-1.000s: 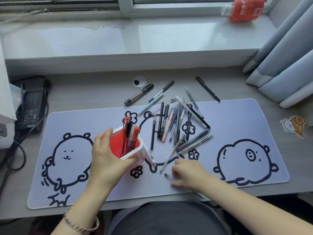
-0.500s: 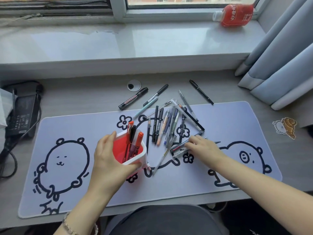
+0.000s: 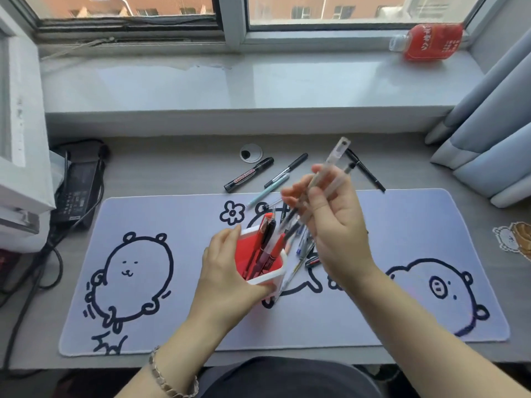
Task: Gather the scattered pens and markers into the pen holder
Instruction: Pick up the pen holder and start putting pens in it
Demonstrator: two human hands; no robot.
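My left hand point(image 3: 227, 271) grips the red pen holder with a white rim point(image 3: 265, 278), tilted on the desk mat; several red and black markers point(image 3: 265, 245) stand in it. My right hand point(image 3: 330, 225) is raised above the pile, shut on a bunch of clear gel pens point(image 3: 333, 162), their lower tips pointing down toward the holder's mouth. More pens point(image 3: 306, 248) lie on the mat under that hand, partly hidden. A black whiteboard marker point(image 3: 248, 175), a black pen point(image 3: 286, 169), a pale teal pen point(image 3: 268, 191) and another black pen point(image 3: 366, 170) lie on the desk behind.
The lilac desk mat point(image 3: 402, 225) with cartoon animals covers the grey desk. A cable grommet point(image 3: 250, 152) sits behind the pens. A power adapter and cables point(image 3: 77, 185) lie at left. A red bottle point(image 3: 431, 41) rests on the windowsill; curtains point(image 3: 488, 124) hang at right.
My right hand closed on several pens from the pile's right side and lifted them up and left over the holder. My left hand kept hold of the holder. The camera tilted up.
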